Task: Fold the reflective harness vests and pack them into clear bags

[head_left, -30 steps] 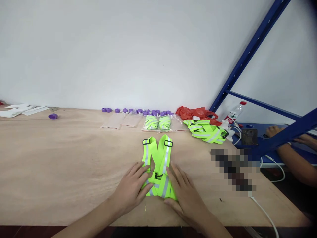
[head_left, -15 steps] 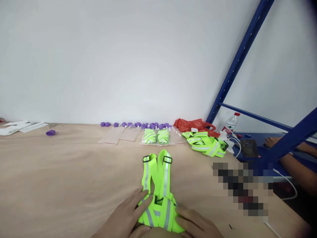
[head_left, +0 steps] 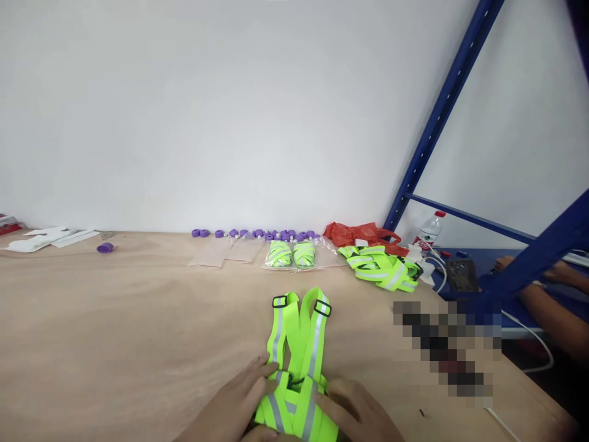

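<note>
A neon-yellow reflective vest (head_left: 301, 359) of elastic straps, with grey stripes and black buckles, lies partly folded on the table close to me. Its two shoulder loops point away from me. My left hand (head_left: 243, 396) grips the folded lower part from the left, fingers bent over its edge. From the right, my right hand (head_left: 356, 408) holds the same bundle, with fingertips pressing on a strap. The thumbs and the vest's near edge are partly cut off by the frame.
Along the wall sit several purple rolls (head_left: 219, 233), flat clear bags (head_left: 209, 253) and a bag holding two rolled vests (head_left: 280, 255). More reflective straps (head_left: 384, 270) lie beside a red plastic bag (head_left: 354, 233). A blue metal frame (head_left: 427, 135) stands right, near another person's arm (head_left: 552, 319).
The vest has shifted slightly toward me, and its loops lean more to the right. My right fingers have moved farther in over the strap. The camera view has turned a little left.
</note>
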`<act>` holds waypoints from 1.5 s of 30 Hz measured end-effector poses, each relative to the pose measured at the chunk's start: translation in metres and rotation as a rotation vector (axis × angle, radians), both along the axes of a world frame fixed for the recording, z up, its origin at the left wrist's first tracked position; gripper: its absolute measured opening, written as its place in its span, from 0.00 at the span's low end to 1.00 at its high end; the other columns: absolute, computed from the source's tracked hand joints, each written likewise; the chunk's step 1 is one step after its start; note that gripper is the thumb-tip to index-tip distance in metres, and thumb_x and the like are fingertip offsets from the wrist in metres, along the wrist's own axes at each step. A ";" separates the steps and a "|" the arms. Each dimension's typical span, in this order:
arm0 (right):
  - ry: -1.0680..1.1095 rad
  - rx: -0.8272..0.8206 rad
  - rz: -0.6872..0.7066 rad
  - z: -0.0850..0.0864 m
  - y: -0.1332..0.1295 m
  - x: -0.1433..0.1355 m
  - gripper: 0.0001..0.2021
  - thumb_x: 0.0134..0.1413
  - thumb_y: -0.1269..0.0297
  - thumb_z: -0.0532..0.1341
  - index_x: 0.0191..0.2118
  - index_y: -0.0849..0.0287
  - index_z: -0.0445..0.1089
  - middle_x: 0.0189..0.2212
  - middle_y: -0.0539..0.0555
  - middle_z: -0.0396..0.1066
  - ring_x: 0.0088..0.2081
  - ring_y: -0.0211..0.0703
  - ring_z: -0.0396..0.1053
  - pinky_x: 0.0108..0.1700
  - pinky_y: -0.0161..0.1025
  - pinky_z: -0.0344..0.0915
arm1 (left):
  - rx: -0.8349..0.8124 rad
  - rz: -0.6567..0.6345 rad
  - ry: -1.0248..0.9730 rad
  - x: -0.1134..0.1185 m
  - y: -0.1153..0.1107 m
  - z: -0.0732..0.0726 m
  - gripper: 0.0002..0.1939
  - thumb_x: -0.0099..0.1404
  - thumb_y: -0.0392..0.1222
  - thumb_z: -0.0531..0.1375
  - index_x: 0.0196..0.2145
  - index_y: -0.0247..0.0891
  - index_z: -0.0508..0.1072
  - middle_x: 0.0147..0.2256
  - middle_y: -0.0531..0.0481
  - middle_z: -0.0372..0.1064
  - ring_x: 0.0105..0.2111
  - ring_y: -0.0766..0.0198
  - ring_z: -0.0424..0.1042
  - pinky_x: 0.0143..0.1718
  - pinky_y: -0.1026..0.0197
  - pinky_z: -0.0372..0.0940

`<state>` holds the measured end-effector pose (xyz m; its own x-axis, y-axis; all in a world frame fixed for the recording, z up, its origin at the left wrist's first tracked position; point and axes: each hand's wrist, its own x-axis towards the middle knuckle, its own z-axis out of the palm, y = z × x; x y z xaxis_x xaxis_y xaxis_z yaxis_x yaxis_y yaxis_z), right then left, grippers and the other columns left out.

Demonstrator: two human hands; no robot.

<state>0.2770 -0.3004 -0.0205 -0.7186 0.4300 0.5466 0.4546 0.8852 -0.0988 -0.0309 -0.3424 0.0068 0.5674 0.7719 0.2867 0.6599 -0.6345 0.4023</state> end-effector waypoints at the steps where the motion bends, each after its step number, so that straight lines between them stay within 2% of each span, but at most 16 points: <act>1: -0.026 0.050 0.007 0.004 -0.003 0.001 0.19 0.65 0.54 0.59 0.58 0.53 0.69 0.50 0.59 0.76 0.49 0.46 0.76 0.48 0.35 0.74 | 0.007 0.003 0.010 0.001 -0.005 0.003 0.27 0.68 0.48 0.62 0.62 0.47 0.61 0.62 0.45 0.65 0.63 0.51 0.63 0.61 0.51 0.65; 4: -0.082 0.138 0.064 0.012 -0.015 0.001 0.15 0.67 0.60 0.58 0.55 0.58 0.72 0.55 0.59 0.75 0.57 0.48 0.72 0.55 0.38 0.72 | 0.007 -0.007 0.050 0.006 -0.018 0.004 0.30 0.67 0.51 0.63 0.63 0.44 0.60 0.63 0.42 0.64 0.63 0.49 0.63 0.61 0.49 0.65; 7: -0.097 0.113 0.092 0.017 -0.032 -0.001 0.14 0.70 0.66 0.53 0.55 0.62 0.71 0.53 0.57 0.76 0.57 0.46 0.72 0.58 0.37 0.68 | 0.017 -0.003 0.080 0.009 -0.030 -0.004 0.31 0.66 0.49 0.65 0.62 0.42 0.60 0.63 0.40 0.63 0.64 0.47 0.61 0.61 0.48 0.65; 12: -0.023 0.017 0.085 0.018 -0.049 -0.002 0.22 0.66 0.57 0.59 0.60 0.62 0.66 0.53 0.60 0.76 0.56 0.49 0.73 0.59 0.41 0.69 | 0.035 0.023 0.041 0.011 -0.044 -0.018 0.27 0.68 0.41 0.62 0.62 0.44 0.61 0.63 0.42 0.63 0.65 0.50 0.60 0.61 0.51 0.64; 15: 0.028 0.027 0.118 0.017 -0.049 -0.002 0.23 0.62 0.61 0.63 0.60 0.64 0.66 0.51 0.61 0.77 0.55 0.50 0.74 0.60 0.42 0.68 | 0.012 0.016 -0.009 0.012 -0.045 -0.011 0.25 0.69 0.44 0.61 0.61 0.45 0.62 0.63 0.44 0.64 0.64 0.51 0.61 0.62 0.52 0.64; 19: 0.088 -0.129 0.082 0.023 -0.044 -0.006 0.20 0.62 0.68 0.59 0.60 0.62 0.64 0.51 0.61 0.76 0.52 0.49 0.75 0.55 0.41 0.72 | -0.130 0.027 -0.071 0.015 -0.030 0.017 0.21 0.69 0.52 0.61 0.57 0.45 0.68 0.56 0.47 0.72 0.58 0.54 0.70 0.60 0.54 0.65; 21: 0.142 -0.264 0.053 0.028 -0.037 -0.010 0.17 0.64 0.69 0.56 0.58 0.59 0.64 0.47 0.59 0.78 0.47 0.46 0.77 0.49 0.39 0.75 | -0.201 0.052 -0.085 0.019 -0.018 0.029 0.16 0.70 0.53 0.59 0.51 0.43 0.72 0.50 0.46 0.75 0.51 0.54 0.73 0.53 0.55 0.68; 23: 0.183 -0.385 -0.022 0.033 -0.026 -0.015 0.13 0.66 0.68 0.54 0.54 0.57 0.66 0.42 0.57 0.78 0.42 0.45 0.77 0.43 0.38 0.75 | -0.221 0.094 -0.092 0.023 -0.005 0.034 0.15 0.73 0.53 0.55 0.44 0.41 0.74 0.44 0.46 0.76 0.46 0.54 0.73 0.48 0.55 0.68; 25: 0.189 -0.443 -0.122 0.037 -0.012 -0.020 0.11 0.67 0.66 0.53 0.49 0.56 0.69 0.40 0.56 0.77 0.39 0.45 0.76 0.39 0.40 0.74 | -0.195 0.155 -0.072 0.027 0.007 0.031 0.18 0.75 0.52 0.51 0.39 0.39 0.75 0.41 0.45 0.74 0.43 0.54 0.71 0.46 0.53 0.67; 28: 0.137 -0.451 -0.202 0.037 0.009 -0.023 0.10 0.67 0.66 0.53 0.44 0.56 0.72 0.39 0.57 0.74 0.41 0.48 0.74 0.41 0.43 0.73 | -0.120 0.268 0.024 0.032 0.023 0.017 0.21 0.76 0.50 0.45 0.37 0.38 0.73 0.41 0.43 0.72 0.43 0.51 0.69 0.46 0.48 0.65; 31: 0.094 -0.411 -0.226 0.030 0.022 -0.025 0.10 0.67 0.66 0.54 0.45 0.56 0.72 0.39 0.57 0.72 0.41 0.48 0.73 0.42 0.43 0.73 | -0.081 0.356 0.070 0.036 0.031 0.006 0.18 0.76 0.49 0.47 0.40 0.37 0.71 0.41 0.42 0.71 0.43 0.49 0.69 0.46 0.45 0.65; 35: 0.112 -0.137 -0.240 0.021 0.022 -0.030 0.09 0.66 0.69 0.55 0.43 0.58 0.73 0.38 0.59 0.73 0.40 0.49 0.72 0.41 0.44 0.72 | -0.012 0.381 -0.045 0.038 0.033 0.002 0.13 0.74 0.47 0.52 0.49 0.37 0.67 0.48 0.40 0.69 0.47 0.51 0.70 0.46 0.48 0.69; 37: 0.082 0.013 -0.181 0.020 0.019 -0.030 0.13 0.64 0.75 0.52 0.40 0.58 0.74 0.37 0.59 0.75 0.39 0.48 0.72 0.41 0.44 0.71 | 0.088 0.348 -0.044 0.039 0.032 0.003 0.12 0.74 0.45 0.53 0.51 0.38 0.67 0.55 0.38 0.66 0.53 0.50 0.69 0.50 0.47 0.68; 39: 0.045 0.065 -0.096 0.023 0.016 -0.027 0.18 0.61 0.80 0.50 0.42 0.59 0.76 0.38 0.59 0.76 0.40 0.48 0.73 0.42 0.44 0.72 | 0.170 0.297 0.011 0.041 0.032 0.003 0.11 0.74 0.43 0.52 0.49 0.39 0.69 0.60 0.38 0.63 0.60 0.47 0.64 0.55 0.44 0.65; 42: 0.018 -0.064 -0.004 0.032 0.013 -0.014 0.21 0.61 0.79 0.49 0.51 0.60 0.74 0.46 0.61 0.76 0.48 0.47 0.74 0.47 0.42 0.74 | 0.152 0.189 0.054 0.044 0.034 0.001 0.11 0.76 0.39 0.49 0.46 0.39 0.70 0.63 0.41 0.62 0.65 0.50 0.58 0.63 0.42 0.59; 45: -0.013 -0.268 0.022 0.038 0.008 0.000 0.20 0.65 0.71 0.54 0.60 0.59 0.69 0.58 0.61 0.71 0.57 0.47 0.70 0.56 0.44 0.72 | 0.038 0.133 -0.004 0.047 0.036 -0.003 0.13 0.76 0.39 0.48 0.52 0.39 0.68 0.63 0.41 0.64 0.65 0.54 0.59 0.65 0.44 0.58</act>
<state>0.2773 -0.2921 0.0171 -0.7354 0.5424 0.4063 0.4383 0.8379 -0.3252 0.0158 -0.3067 0.0042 0.4594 0.8290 0.3189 0.7377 -0.5561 0.3828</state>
